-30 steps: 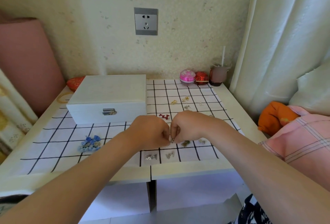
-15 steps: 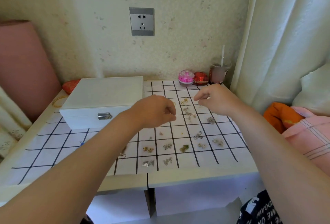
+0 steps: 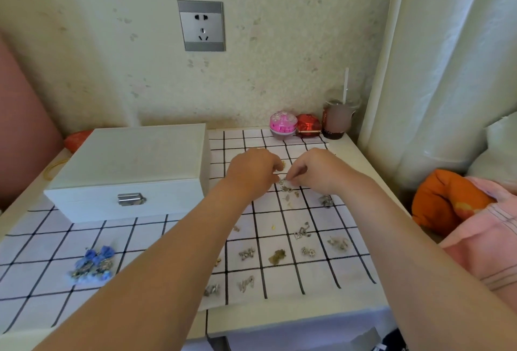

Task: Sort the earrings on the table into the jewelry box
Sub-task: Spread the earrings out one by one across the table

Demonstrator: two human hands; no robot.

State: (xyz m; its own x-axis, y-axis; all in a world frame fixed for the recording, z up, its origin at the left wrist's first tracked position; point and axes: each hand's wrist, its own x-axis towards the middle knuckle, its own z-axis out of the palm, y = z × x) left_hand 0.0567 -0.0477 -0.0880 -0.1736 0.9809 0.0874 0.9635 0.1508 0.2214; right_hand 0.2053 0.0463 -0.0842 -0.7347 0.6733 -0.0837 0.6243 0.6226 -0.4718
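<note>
A white jewelry box (image 3: 134, 166) with a metal clasp stands closed on the left of the gridded cloth (image 3: 316, 280). Several small silver and gold earrings (image 3: 302, 234) lie scattered in the cloth's squares on the right. A blue flower pair (image 3: 95, 264) lies at the front left. My left hand (image 3: 253, 173) and my right hand (image 3: 319, 173) meet over the cloth's far middle, fingers curled down. The right fingertips pinch a small silver earring (image 3: 283, 182). Whether the left fingers hold anything is hidden.
At the back right stand a pink round case (image 3: 283, 124), a red case (image 3: 307, 126) and a plastic cup with a straw (image 3: 337, 118). A curtain hangs on the right. An orange cloth (image 3: 444, 205) lies beside the table's right edge.
Both hands moved from the near middle of the cloth toward the far side, parted briefly, and have come together again over a cluster of small earrings.
</note>
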